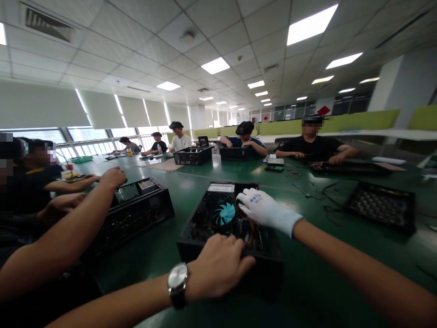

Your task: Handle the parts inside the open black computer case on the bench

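Observation:
An open black computer case (201, 243) lies in front of me on the green table, with a light-blue fan (225, 214) and a bundle of cables (251, 234) inside. My left hand (218, 266), bare and with a watch on the wrist, is closed over the near edge of the case. In a white glove, my right hand (256, 205) reaches into the case at its right side, beside the fan. Its fingers are bent down by the cables, and their tips are hidden, so what they pinch does not show.
On the left a person's arm (85, 218) reaches over another open case (136, 209). To the right lie a black panel (382, 205) and loose cables (329, 200). Across the green table (191, 182), other people work at cases, one (234, 153) straight ahead.

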Demonstrator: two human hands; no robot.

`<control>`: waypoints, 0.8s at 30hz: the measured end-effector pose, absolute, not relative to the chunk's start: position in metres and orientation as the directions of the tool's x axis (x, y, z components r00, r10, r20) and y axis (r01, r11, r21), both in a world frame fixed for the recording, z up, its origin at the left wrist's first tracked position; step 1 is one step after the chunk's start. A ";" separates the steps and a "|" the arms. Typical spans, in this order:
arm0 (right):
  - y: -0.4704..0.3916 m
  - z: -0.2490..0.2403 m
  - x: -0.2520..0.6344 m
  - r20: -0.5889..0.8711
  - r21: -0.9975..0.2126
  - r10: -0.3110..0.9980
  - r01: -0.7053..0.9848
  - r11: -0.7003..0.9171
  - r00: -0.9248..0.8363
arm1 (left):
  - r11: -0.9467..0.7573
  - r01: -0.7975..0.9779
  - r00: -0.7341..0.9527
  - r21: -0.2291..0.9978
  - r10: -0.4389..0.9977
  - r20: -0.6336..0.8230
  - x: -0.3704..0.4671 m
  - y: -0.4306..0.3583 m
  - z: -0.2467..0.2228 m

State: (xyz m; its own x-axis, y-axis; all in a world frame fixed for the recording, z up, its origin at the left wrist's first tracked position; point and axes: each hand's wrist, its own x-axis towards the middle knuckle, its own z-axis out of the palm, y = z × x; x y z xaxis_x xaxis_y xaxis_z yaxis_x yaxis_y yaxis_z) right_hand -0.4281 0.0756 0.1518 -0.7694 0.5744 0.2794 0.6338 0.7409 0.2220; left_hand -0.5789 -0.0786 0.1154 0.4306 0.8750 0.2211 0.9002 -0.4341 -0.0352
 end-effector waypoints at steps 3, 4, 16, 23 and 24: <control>0.054 0.144 -0.423 0.107 0.286 0.551 0.556 0.780 -0.828 | -0.608 0.792 0.601 0.056 0.792 0.105 -0.569 -0.116 0.130; 0.044 0.141 -0.421 0.040 0.318 0.542 0.525 0.789 -0.839 | -0.620 0.782 0.614 0.061 0.784 0.091 -0.572 -0.116 0.135; -0.007 0.144 -0.412 -0.184 0.413 0.549 0.443 0.796 -0.815 | -0.729 0.650 0.711 -0.214 0.683 -0.167 -0.607 -0.008 0.101; 0.015 0.126 -0.432 -0.161 0.258 0.536 0.489 0.833 -0.829 | -0.686 0.685 0.710 -0.247 0.704 0.014 -0.624 -0.053 0.136; 0.016 0.120 -0.437 -0.130 0.204 0.536 0.507 0.838 -0.834 | -0.682 0.699 0.706 -0.216 0.705 0.058 -0.630 -0.061 0.145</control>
